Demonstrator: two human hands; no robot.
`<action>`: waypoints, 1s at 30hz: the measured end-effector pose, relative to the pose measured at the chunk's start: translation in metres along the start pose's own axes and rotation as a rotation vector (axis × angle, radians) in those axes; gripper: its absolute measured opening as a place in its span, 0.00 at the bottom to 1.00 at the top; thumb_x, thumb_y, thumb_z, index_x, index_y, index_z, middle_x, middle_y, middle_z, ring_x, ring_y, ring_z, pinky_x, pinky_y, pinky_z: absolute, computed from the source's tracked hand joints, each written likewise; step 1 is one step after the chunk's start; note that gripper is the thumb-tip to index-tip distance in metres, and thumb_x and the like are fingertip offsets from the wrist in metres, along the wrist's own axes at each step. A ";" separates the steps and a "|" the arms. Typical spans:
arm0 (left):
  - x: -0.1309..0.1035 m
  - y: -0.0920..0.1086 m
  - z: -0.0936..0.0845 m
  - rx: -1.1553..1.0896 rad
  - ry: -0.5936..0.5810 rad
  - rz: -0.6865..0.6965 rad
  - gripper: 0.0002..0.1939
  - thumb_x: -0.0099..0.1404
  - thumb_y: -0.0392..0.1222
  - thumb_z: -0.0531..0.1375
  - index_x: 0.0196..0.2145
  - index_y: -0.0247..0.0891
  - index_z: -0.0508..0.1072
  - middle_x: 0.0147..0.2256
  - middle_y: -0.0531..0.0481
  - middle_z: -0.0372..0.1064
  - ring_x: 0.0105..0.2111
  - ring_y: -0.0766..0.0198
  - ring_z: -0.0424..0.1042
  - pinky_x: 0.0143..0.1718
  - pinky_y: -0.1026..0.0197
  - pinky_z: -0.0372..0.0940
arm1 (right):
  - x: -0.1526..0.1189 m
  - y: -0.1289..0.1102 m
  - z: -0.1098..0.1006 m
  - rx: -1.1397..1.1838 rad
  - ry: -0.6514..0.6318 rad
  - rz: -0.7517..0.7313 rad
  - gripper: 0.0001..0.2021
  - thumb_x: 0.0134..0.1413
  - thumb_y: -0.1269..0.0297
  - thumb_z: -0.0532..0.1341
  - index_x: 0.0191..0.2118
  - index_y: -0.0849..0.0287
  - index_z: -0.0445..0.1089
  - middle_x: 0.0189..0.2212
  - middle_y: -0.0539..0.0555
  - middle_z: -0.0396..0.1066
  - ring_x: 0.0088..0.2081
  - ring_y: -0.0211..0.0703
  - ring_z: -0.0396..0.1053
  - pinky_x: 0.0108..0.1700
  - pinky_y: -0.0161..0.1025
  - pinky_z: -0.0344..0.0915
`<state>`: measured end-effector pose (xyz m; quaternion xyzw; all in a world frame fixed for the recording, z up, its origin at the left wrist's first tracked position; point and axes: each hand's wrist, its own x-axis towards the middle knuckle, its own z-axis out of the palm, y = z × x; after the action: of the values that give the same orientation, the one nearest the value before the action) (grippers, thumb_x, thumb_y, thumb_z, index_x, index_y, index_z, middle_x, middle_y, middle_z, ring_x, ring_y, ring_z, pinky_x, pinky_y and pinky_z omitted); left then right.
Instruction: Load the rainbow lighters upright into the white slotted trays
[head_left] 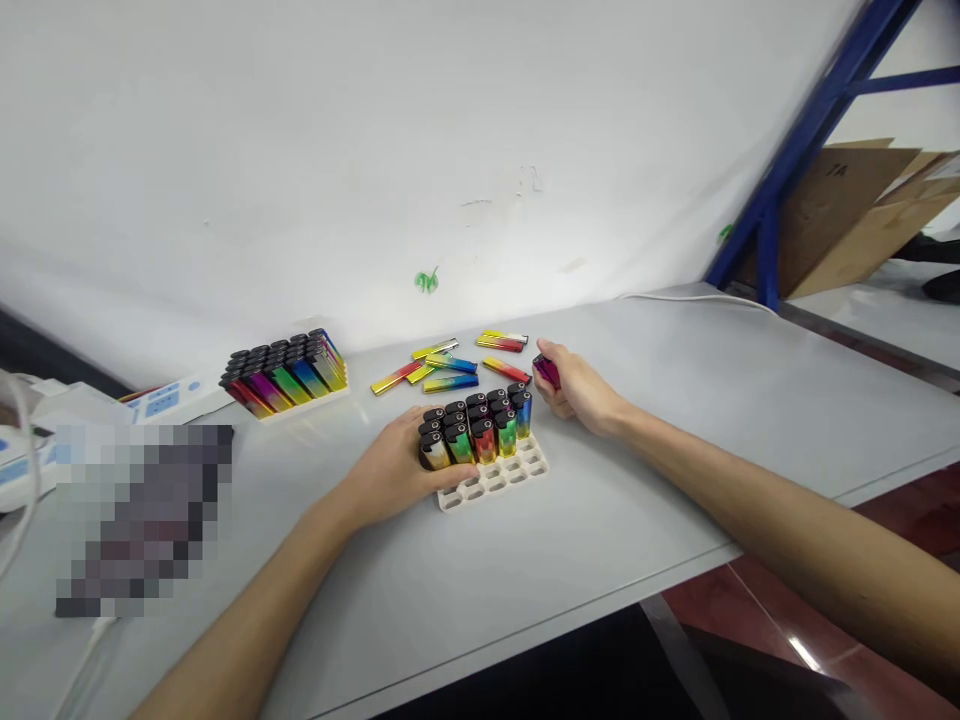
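Observation:
My left hand is closed around the left end of a white holed tray, its thumb across the front and its fingers behind. Upright lighters with black tops and shiny coloured bodies fill the tray's back rows. The front holes are bare, some covered by my thumb. A purple lighter with a black top is held in my right hand, just off the tray's back right corner. Behind the tray, several loose lighters in yellow, red and blue lie flat on the table.
A second white tray, packed with upright lighters, stands against the wall at back left. Power strips and a blurred-out dark object lie on the left. A white cable runs along the back right, near a blue frame and cardboard.

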<state>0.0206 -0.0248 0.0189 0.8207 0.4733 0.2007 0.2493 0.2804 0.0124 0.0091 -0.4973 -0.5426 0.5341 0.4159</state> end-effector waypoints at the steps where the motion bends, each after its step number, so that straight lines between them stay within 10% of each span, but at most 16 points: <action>1: 0.000 0.000 0.000 -0.003 -0.002 0.000 0.24 0.58 0.59 0.67 0.47 0.44 0.75 0.46 0.48 0.74 0.47 0.51 0.74 0.50 0.50 0.69 | 0.000 0.000 0.000 0.005 -0.005 -0.006 0.29 0.61 0.38 0.49 0.18 0.55 0.52 0.14 0.44 0.40 0.16 0.33 0.38 0.20 0.36 0.36; 8: 0.000 -0.002 0.000 0.018 -0.014 -0.007 0.23 0.58 0.59 0.66 0.46 0.43 0.75 0.45 0.48 0.74 0.45 0.51 0.74 0.48 0.49 0.69 | 0.001 0.000 -0.002 0.086 0.013 0.012 0.25 0.64 0.50 0.48 0.17 0.55 0.51 0.14 0.45 0.42 0.17 0.33 0.36 0.20 0.37 0.35; 18: 0.001 -0.002 0.000 0.007 -0.006 -0.012 0.26 0.57 0.60 0.67 0.48 0.45 0.74 0.46 0.50 0.75 0.46 0.51 0.74 0.49 0.50 0.69 | 0.001 -0.001 -0.004 0.038 -0.051 -0.104 0.27 0.64 0.39 0.47 0.26 0.56 0.63 0.17 0.44 0.45 0.19 0.35 0.41 0.21 0.37 0.42; 23: 0.001 -0.004 0.001 0.037 0.008 0.003 0.26 0.57 0.61 0.66 0.49 0.45 0.74 0.47 0.49 0.75 0.46 0.51 0.74 0.48 0.50 0.70 | -0.003 -0.009 -0.006 -0.117 -0.014 -0.172 0.19 0.60 0.47 0.61 0.26 0.57 0.64 0.20 0.47 0.59 0.23 0.36 0.56 0.26 0.36 0.53; 30: 0.001 -0.004 0.001 0.026 -0.001 -0.021 0.27 0.57 0.61 0.66 0.50 0.47 0.74 0.47 0.50 0.75 0.46 0.51 0.74 0.50 0.50 0.69 | -0.005 -0.019 -0.021 0.070 -0.139 -0.111 0.23 0.54 0.46 0.66 0.23 0.57 0.60 0.19 0.45 0.54 0.20 0.31 0.49 0.22 0.36 0.44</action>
<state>0.0190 -0.0220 0.0163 0.8189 0.4844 0.1916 0.2411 0.3005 0.0124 0.0304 -0.4130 -0.5780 0.5621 0.4235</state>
